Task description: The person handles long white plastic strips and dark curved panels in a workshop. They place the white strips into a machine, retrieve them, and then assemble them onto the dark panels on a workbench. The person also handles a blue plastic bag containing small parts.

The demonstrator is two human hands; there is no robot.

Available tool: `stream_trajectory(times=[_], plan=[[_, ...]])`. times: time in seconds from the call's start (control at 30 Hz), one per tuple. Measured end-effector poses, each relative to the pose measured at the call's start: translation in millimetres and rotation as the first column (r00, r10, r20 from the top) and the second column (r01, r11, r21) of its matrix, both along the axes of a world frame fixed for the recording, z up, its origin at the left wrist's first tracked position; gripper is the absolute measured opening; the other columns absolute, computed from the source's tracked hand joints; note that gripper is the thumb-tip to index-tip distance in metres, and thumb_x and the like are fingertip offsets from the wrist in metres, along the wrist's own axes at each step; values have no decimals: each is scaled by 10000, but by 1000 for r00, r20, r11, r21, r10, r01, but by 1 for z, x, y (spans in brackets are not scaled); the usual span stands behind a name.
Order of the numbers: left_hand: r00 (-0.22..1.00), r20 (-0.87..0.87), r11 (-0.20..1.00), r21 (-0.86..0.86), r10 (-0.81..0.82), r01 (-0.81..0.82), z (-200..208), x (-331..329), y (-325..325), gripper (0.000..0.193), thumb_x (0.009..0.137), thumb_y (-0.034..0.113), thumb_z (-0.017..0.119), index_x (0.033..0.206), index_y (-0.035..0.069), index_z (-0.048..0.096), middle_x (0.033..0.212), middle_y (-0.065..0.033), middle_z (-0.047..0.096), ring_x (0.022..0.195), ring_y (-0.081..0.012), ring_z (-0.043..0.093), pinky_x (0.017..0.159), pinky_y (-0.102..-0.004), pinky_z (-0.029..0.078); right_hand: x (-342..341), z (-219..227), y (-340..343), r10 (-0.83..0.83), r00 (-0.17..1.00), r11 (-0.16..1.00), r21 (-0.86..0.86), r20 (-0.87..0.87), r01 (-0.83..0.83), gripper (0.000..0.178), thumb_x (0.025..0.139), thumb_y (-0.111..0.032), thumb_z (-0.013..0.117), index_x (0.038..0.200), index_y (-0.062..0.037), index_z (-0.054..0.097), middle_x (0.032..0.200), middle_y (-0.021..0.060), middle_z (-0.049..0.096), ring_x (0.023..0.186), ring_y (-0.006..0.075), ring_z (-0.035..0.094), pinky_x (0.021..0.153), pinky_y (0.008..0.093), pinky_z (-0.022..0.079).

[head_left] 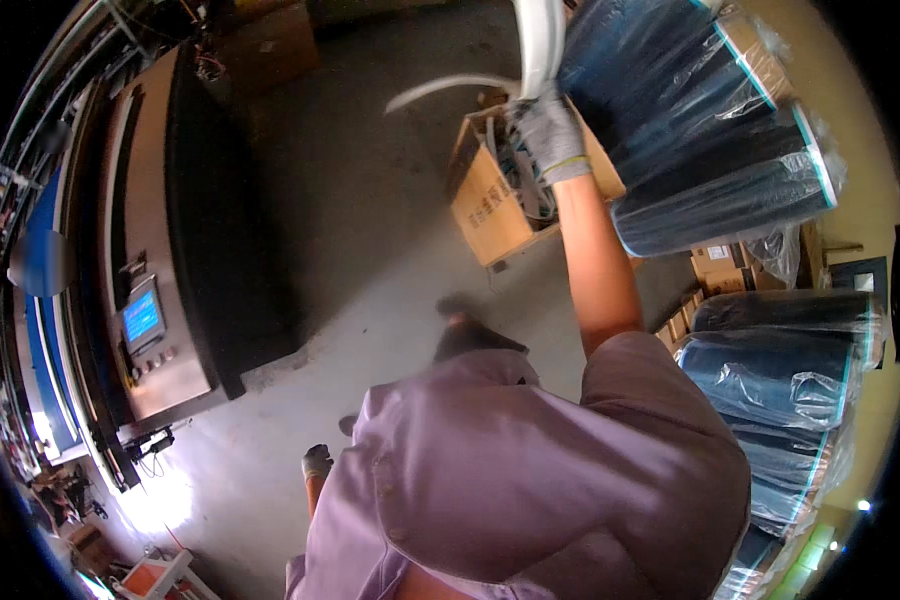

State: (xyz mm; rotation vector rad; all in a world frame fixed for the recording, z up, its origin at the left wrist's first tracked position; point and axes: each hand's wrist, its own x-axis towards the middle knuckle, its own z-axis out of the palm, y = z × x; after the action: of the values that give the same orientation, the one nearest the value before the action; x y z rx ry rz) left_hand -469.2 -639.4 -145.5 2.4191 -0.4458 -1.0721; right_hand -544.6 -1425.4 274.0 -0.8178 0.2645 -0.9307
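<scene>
white strips (540, 45), long, apparently flexible: held in the gloved right hand (550, 130), fingers closed round them over the far part of an open carton (485, 205).
curved strip (445, 90): reaches leftward past the carton's far left corner; whether within the same grip, cannot tell.
carton: cardboard, on the floor (390, 330); jumbled pieces (532, 190) inside.
left hand (317, 461): gloved, low beside the mauve shirt (540, 460), well apart from the right; too small to tell whether it holds anything.
step in hand, as judged: handling strips at the carton's mouth.
next move, as judged: calls for a steady grip and long ends kept clear of the wrapped rolls (720, 185) beyond the right edge.
cut off: upper strip ends, at the frame top.
hidden: right palm; part of the carton's far edge.
unclear: kind of jumbled pieces.
</scene>
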Motion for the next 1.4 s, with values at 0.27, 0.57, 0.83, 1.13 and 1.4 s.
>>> stream_trajectory(times=[0.27, 0.57, 0.83, 1.13, 1.4], plan=[[958, -146, 958, -113, 247, -264, 153, 3, -284, 350, 850, 203, 636, 1142, 10, 624, 826, -37, 647, 682, -118, 563, 622, -268, 468, -113, -191, -191, -255, 867, 939, 104, -429, 328, 247, 888, -265, 641, 1023, -59, 617, 874, 18, 627, 720, 127, 576, 554, 284, 440], [980, -82, 983, -11, 181, -182, 213, 1, -353, 330, 845, 194, 653, 1138, 44, 640, 904, -67, 683, 783, -109, 580, 727, -268, 482, -206, -482, -160, 151, -299, 988, 156, -942, 8, 298, 894, -271, 543, 1111, -67, 520, 900, 96, 611, 696, 226, 598, 566, 318, 491], [967, -106, 930, 317, 230, -186, 225, -61, -303, 374, 825, 303, 661, 1095, 44, 653, 964, -145, 691, 875, -230, 654, 792, -343, 503, -131, -431, -165, -136, -652, 833, 270, -746, -484, 262, 940, -211, 474, 1076, -74, 650, 1124, 163, 645, 1035, 341, 619, 797, 455, 517], [872, 23, 863, 132, 489, -487, 264, -56, -303, 382, 847, 305, 643, 1108, 27, 615, 991, -161, 680, 887, -274, 666, 789, -360, 512, -105, -412, -112, -398, -581, 850, -46, -710, -525, 312, 936, -262, 453, 987, -50, 676, 1070, 111, 664, 943, 266, 646, 739, 385, 523], [586, 149, 491, 407, 797, -770, 223, -148, -76, 568, 833, 509, 564, 960, -42, 618, 956, -265, 650, 958, -396, 618, 868, -447, 473, -39, -405, 68, -334, -315, 938, -278, -888, -209, 300, 890, -245, 462, 925, -39, 677, 990, 78, 679, 880, 232, 654, 713, 358, 515]])
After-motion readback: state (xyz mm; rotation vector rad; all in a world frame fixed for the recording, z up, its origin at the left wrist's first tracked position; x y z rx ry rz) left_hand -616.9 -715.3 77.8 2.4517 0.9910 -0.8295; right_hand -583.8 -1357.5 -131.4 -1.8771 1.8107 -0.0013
